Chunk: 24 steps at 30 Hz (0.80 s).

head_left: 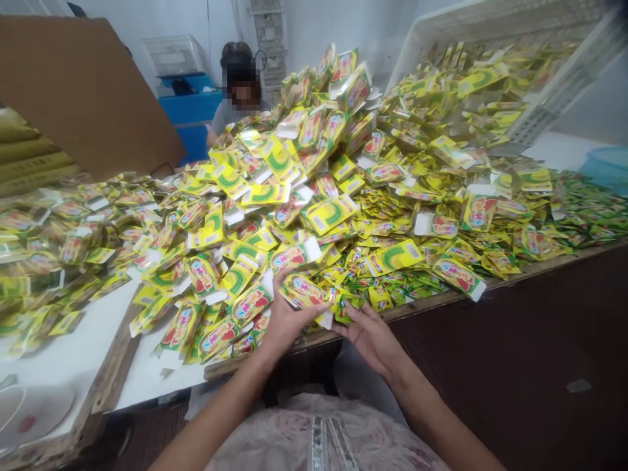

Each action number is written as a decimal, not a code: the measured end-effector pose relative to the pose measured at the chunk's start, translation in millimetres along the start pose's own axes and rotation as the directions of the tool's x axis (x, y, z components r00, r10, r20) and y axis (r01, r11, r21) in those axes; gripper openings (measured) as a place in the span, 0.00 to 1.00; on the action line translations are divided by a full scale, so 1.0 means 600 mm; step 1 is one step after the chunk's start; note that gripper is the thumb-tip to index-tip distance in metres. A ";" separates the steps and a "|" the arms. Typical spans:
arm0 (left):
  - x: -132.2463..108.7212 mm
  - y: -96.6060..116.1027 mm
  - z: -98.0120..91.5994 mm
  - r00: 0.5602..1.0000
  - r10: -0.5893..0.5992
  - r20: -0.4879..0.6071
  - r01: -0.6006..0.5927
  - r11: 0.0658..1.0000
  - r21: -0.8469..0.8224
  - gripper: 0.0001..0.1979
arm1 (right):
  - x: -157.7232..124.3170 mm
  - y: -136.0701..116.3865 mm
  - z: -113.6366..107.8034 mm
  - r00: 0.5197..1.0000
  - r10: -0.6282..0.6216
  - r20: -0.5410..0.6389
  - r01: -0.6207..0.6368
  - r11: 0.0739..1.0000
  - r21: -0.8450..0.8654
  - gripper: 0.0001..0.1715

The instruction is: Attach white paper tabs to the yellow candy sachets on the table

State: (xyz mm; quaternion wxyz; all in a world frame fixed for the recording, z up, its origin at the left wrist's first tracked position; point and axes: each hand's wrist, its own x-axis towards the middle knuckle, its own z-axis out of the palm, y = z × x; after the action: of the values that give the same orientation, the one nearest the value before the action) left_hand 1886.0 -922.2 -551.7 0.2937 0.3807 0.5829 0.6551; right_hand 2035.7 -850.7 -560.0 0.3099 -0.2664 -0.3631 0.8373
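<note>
My left hand is closed around a small yellow-and-green printed box, held at the table's near edge. The box lies tilted, with its open flap end toward my right hand. My right hand pinches a small green-and-yellow sachet at that end of the box. Whether the sachet is partly inside the box I cannot tell. Close beyond both hands rises a big heap of similar boxes, many with white flaps standing out. Loose sachets lie under and beside the boxes to the right.
A white plastic crate lies tipped at the back right, full of boxes. Across the heap sits another person. A large cardboard sheet stands at the left. A wooden strip edges the white table, with a white bowl at lower left.
</note>
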 end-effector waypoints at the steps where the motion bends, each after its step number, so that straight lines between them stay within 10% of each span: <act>1: -0.004 -0.004 -0.002 0.999 -0.048 0.012 0.049 0.998 -0.036 0.43 | 0.001 0.000 0.007 1.000 0.012 0.013 -0.013 1.000 0.018 0.15; 4: -0.008 0.001 -0.021 0.995 -0.046 0.084 0.035 0.991 0.130 0.37 | 0.009 -0.013 0.016 0.998 -0.006 -0.059 0.006 1.000 -0.004 0.17; 8: -0.002 0.033 -0.051 0.921 0.227 0.318 -0.379 0.718 0.584 0.36 | 0.018 -0.040 0.018 0.993 0.015 -0.116 -0.027 0.994 -0.107 0.19; 12: 0.000 0.057 -0.054 0.814 0.071 0.577 -0.513 0.555 0.655 0.23 | 0.028 -0.041 0.026 0.991 -0.001 -0.135 -0.027 0.979 -0.203 0.25; 21: -0.033 0.022 -0.044 0.894 -0.027 0.447 -0.362 0.543 0.758 0.18 | 0.046 -0.008 0.028 0.990 -0.101 -0.102 0.049 0.906 -0.420 0.25; 24: -0.032 0.001 -0.056 0.959 -0.014 0.284 -0.197 0.687 0.699 0.18 | 0.042 -0.020 0.022 0.989 -0.104 -0.101 0.050 0.897 -0.440 0.23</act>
State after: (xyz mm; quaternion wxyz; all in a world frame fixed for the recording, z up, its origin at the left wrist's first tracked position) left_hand 1867.8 -956.3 -555.2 0.1631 0.5785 0.7279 0.3301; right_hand 2014.1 -831.9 -548.6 0.2969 -0.3648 -0.5319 0.7041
